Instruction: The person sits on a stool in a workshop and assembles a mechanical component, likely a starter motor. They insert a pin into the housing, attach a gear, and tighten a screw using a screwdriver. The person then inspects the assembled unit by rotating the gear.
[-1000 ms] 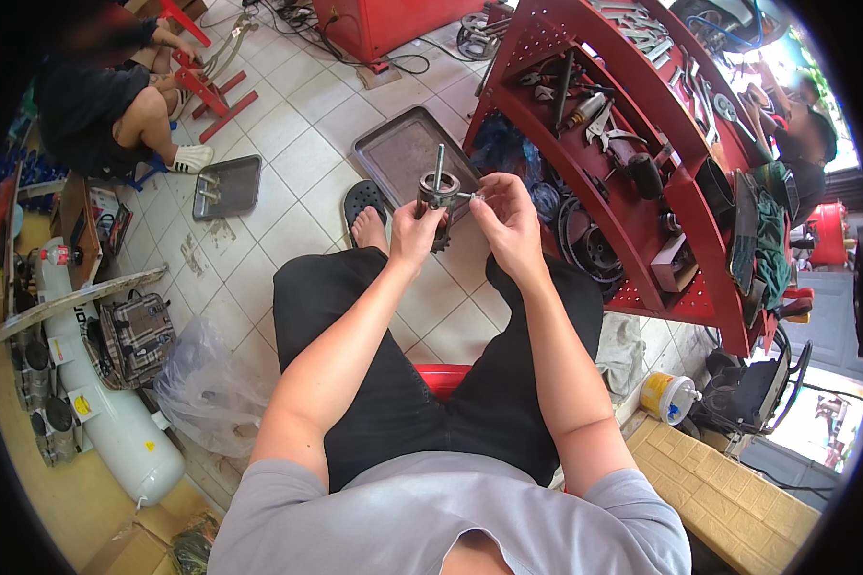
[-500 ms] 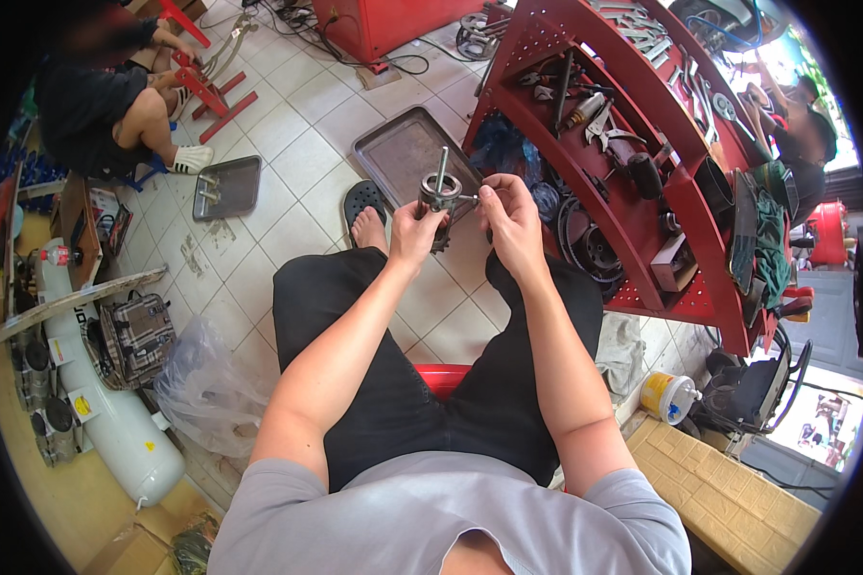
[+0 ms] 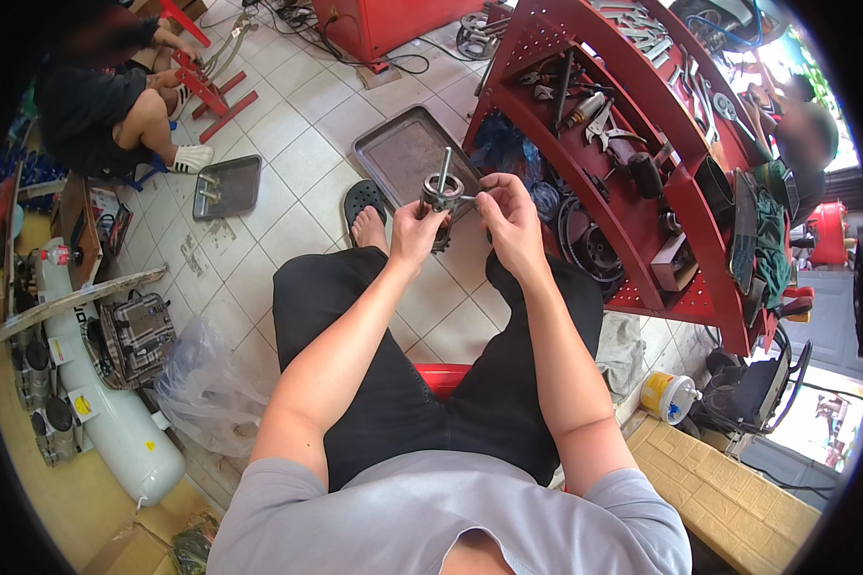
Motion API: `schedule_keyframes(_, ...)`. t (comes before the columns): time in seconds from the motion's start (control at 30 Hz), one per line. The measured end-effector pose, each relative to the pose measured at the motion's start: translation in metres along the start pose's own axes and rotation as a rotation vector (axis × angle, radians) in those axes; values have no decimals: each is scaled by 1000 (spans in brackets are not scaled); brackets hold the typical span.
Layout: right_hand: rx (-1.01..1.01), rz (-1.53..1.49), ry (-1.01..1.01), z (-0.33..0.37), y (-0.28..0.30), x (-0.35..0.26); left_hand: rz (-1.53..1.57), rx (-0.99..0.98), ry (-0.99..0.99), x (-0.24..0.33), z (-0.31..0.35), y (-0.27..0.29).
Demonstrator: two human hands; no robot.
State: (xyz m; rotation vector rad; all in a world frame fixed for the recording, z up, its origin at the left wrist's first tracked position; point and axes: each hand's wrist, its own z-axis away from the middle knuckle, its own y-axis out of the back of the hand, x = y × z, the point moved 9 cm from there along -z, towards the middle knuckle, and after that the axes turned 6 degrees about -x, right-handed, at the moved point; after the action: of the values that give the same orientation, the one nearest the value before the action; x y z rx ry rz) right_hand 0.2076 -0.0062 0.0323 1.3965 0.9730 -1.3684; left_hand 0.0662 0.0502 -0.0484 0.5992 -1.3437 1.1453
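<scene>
In front of my knees, my left hand [image 3: 414,236] is wrapped round a metal part with a round ring at its top [image 3: 442,189]. A straight metal rod [image 3: 447,163] stands up at the ring. At the part's right side, my right hand [image 3: 512,226] is closed, its thumb and fingers pinching a thin metal pin-like piece [image 3: 467,199] that points into the part. The pin-like piece's inner end is hidden. Below my left fingers, the lower portion of the metal part shows only partly.
Beyond my hands, a dark metal tray [image 3: 384,144] lies on the tiles, left of a red tool rack [image 3: 633,230] holding wrenches and pliers. A smaller tray [image 3: 244,187] lies left. A person [image 3: 96,115] sits far left; another [image 3: 804,144] is at right. A white tank [image 3: 144,450] lies left.
My right fingers have shifted slightly on the thin pin-like piece. The ring-topped part has tilted or moved a touch to the right. The person at right has moved a little.
</scene>
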Motion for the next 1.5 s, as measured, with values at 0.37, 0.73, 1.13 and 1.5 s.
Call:
schedule_keyframes(0.37, -26, -106, -108, 1, -5, 7, 3, -3, 7, -8, -3, 2)
schedule_keyframes(0.73, 28, -11, 7, -1, -1, -4, -2, 2, -1, -1, 0, 1)
schedule_keyframes(1.13, -48, -46, 103, 1, -5, -10, 43, 2, 66, -13, -3, 1)
schedule_keyframes(1.5, -47, -115, 171, 0, -5, -9, 75, -37, 106, -25, -5, 2)
